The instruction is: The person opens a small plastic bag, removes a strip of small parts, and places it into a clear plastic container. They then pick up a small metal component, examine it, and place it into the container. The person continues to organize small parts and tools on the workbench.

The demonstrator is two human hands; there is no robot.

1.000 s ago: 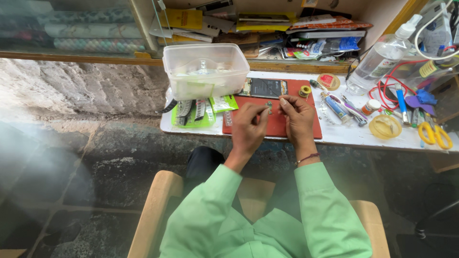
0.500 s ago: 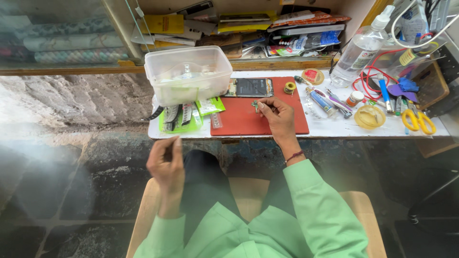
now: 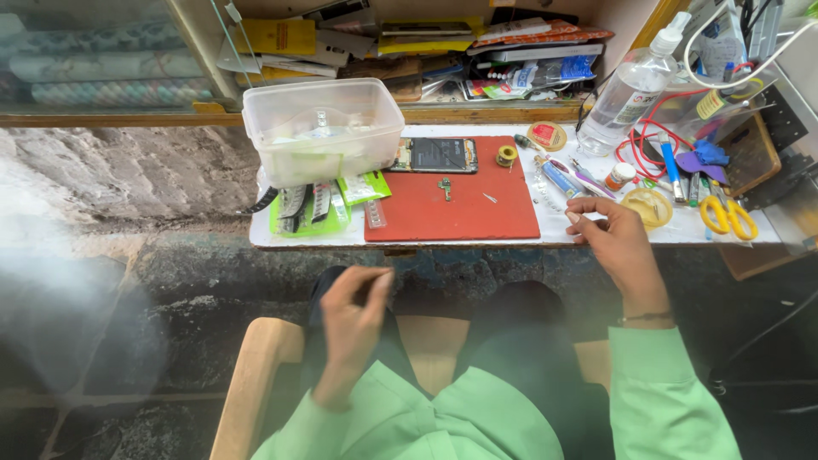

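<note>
Our right hand hovers at the worktop edge, fingers loosely curled, holding nothing we can make out. Our left hand hangs over our lap, pinched; its contents are unclear. Beyond, on the red mat, lie a tiny metal part and an opened phone, likely light and fragile, best gripped by its edges.

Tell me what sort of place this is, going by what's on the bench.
Most likely a small phone-repair stall. An opened phone lies at the back of a red work mat, small loose parts sit on the mat, and hand tools and yellow-handled scissors crowd the narrow white bench.
</note>
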